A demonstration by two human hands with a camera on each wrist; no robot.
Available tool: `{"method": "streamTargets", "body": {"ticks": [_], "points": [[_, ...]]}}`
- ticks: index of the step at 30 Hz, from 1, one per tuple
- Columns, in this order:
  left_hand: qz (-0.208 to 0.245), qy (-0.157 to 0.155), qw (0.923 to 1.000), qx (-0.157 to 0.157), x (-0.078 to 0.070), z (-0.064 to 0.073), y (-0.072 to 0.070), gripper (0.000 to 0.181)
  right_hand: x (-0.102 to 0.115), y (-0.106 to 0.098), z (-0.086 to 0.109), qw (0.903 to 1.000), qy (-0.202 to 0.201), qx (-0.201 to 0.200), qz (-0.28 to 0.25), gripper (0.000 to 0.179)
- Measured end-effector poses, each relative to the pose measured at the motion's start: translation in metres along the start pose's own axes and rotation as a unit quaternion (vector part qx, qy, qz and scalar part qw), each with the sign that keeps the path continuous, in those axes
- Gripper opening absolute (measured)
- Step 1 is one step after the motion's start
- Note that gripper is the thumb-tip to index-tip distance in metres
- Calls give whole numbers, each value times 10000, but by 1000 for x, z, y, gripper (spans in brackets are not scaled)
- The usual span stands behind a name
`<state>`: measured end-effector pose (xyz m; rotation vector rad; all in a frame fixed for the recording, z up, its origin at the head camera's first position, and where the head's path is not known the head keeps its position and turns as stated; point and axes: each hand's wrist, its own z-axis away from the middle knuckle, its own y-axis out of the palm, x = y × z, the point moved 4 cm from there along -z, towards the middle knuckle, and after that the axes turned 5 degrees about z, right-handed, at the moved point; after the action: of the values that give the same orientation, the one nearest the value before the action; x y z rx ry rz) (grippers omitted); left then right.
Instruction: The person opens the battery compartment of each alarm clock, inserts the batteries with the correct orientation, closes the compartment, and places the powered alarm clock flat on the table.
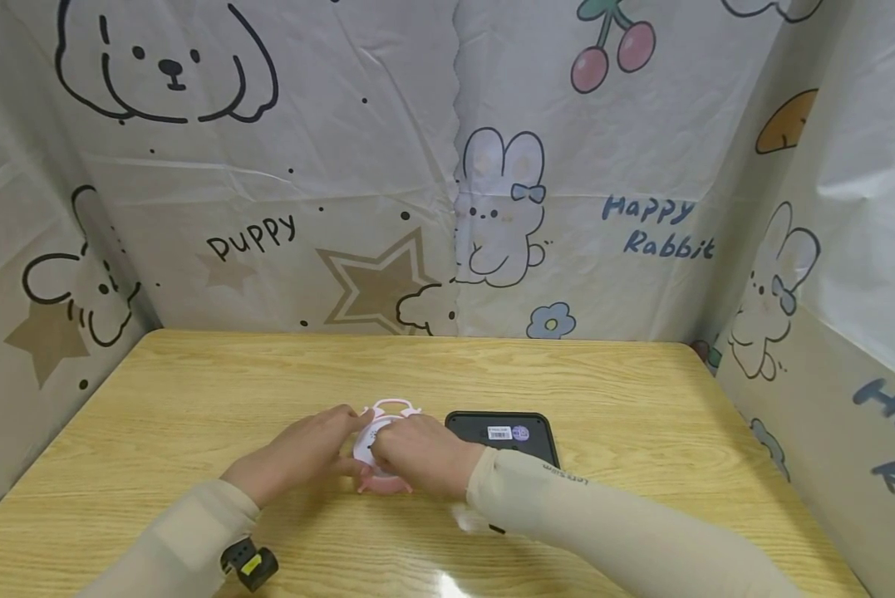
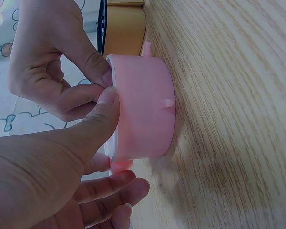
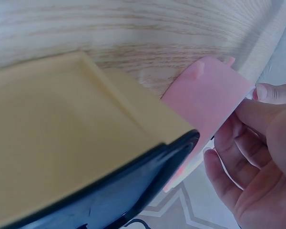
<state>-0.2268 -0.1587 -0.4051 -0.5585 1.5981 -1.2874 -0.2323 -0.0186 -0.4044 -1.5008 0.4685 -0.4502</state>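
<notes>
A pink alarm clock (image 1: 386,483) with a white face and a top handle lies on its back on the wooden table, face up. My left hand (image 1: 308,453) holds it from the left. In the left wrist view, the left thumb (image 2: 106,100) presses its white rim while the other fingers reach around the side. Across the face, my right hand (image 1: 426,455) has its fingers curled, with thumb and forefinger (image 2: 88,93) pinching at the rim close to the left thumb. Most of the face is hidden under the right hand.
Right of the clock is a box with a black top (image 1: 533,428), bearing a barcode label and a round purple sticker; its sides (image 3: 62,119) are tan. Printed cloth (image 1: 387,166) hangs behind the table and along both sides. The right sleeve (image 1: 567,498) overlaps the box's near part.
</notes>
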Motion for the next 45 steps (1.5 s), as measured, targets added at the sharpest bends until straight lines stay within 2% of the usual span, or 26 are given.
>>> {"method": "streamTargets", "body": {"ticks": [15, 20, 23, 30, 38, 45], "points": [[105, -103, 9999, 90, -2, 0, -1, 82, -3, 3, 1, 9997, -12, -47, -260, 39], [164, -176, 9996, 123, 0, 0, -1, 82, -3, 1, 0, 9998, 13, -39, -183, 40], [93, -85, 9999, 79, -1, -1, -1, 81, -3, 0, 0, 9999, 21, -15, -144, 39], [16, -44, 10000, 18, 1, -1, 0, 81, -5, -3, 3, 9995, -69, 68, -291, 31], [4, -41, 10000, 75, 0, -1, 0, 86, -10, -2, 5, 9999, -100, -27, -6, 11], [29, -117, 9999, 113, 0, -1, 0, 85, -16, -3, 7, 10000, 33, 54, 6, 10]]}}
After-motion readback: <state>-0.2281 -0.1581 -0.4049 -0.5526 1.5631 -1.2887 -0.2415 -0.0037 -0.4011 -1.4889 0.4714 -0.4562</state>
